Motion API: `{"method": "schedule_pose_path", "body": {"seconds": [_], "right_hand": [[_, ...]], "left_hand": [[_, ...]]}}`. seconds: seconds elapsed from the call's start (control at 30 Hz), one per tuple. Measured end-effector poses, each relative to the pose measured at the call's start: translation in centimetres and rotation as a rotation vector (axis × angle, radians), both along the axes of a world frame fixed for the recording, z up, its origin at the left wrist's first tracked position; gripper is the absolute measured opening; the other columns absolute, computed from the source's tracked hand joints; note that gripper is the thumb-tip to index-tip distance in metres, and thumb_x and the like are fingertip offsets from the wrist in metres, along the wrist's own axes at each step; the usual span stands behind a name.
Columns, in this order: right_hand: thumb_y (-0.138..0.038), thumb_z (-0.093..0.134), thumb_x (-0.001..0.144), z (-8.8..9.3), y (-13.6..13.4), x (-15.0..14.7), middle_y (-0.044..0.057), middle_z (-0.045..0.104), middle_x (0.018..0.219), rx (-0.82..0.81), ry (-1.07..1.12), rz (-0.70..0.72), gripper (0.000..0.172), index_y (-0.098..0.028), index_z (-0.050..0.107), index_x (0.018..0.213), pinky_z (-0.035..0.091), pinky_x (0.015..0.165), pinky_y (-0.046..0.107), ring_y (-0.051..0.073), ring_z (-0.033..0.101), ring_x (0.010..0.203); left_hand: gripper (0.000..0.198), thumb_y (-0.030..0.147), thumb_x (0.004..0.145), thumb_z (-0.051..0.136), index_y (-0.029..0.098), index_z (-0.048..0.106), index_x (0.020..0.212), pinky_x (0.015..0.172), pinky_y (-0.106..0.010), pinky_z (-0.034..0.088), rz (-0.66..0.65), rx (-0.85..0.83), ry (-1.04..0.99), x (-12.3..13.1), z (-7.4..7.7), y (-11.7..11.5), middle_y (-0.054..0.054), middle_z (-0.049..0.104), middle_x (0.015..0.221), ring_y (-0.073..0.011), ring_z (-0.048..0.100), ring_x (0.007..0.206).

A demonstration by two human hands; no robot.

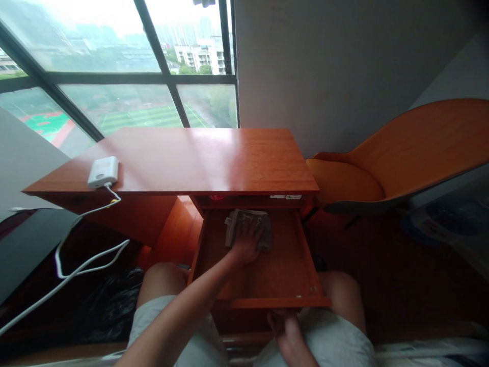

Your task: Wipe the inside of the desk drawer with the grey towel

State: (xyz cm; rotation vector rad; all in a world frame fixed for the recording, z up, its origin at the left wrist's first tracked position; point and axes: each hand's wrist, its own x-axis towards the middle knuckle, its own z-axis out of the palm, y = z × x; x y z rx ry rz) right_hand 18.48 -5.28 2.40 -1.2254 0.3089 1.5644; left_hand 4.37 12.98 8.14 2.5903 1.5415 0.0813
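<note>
My left hand (246, 242) lies with fingers spread on a folded grey cloth (264, 237), pressing it against the bottom of a pulled-out wooden drawer (275, 278). The cloth is near the drawer's back, and a small pale tag sticks out at its left. Below the drawer's front edge, my right hand (284, 326) has its fingers curled against the drawer front (263, 303); the fingertips are partly hidden in shadow. The drawer slides out from a reddish-brown wooden desk (214, 158), between my knees.
A white box-shaped device (104, 172) with a white cable (82, 216) sits at the desk's left. An orange chair (412, 148) stands to the right by a grey wall. Windows are behind the desk. A black plastic bag (114, 300) lies at lower left.
</note>
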Motion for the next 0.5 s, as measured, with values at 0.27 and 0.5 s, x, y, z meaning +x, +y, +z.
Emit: {"method": "schedule_pose_path", "body": {"seconds": [0.27,0.5], "right_hand": [[-0.022,0.071,0.043,-0.1,0.2,0.2,-0.005,0.065,0.063,0.014,-0.129,0.041,0.033,-0.03,0.061,0.073,0.047,0.042,0.03,0.021,0.063,0.062],[-0.037,0.072,0.049,0.2,0.0,-0.1,-0.004,0.067,0.07,0.021,-0.143,0.046,0.035,-0.034,0.062,0.082,0.047,0.04,0.03,0.02,0.063,0.062]], "left_hand": [[0.075,0.054,0.077,0.051,0.029,0.024,0.142,0.103,-0.06,0.014,-0.603,-0.086,-0.05,5.0,1.2,-5.2,-0.013,0.018,0.151,-0.0374,0.02,0.134],[0.081,0.053,0.073,0.057,0.027,0.025,0.143,0.105,-0.061,0.003,-0.415,-0.065,-0.074,6.7,0.3,-1.5,-0.011,0.016,0.152,-0.0398,0.013,0.135]]}}
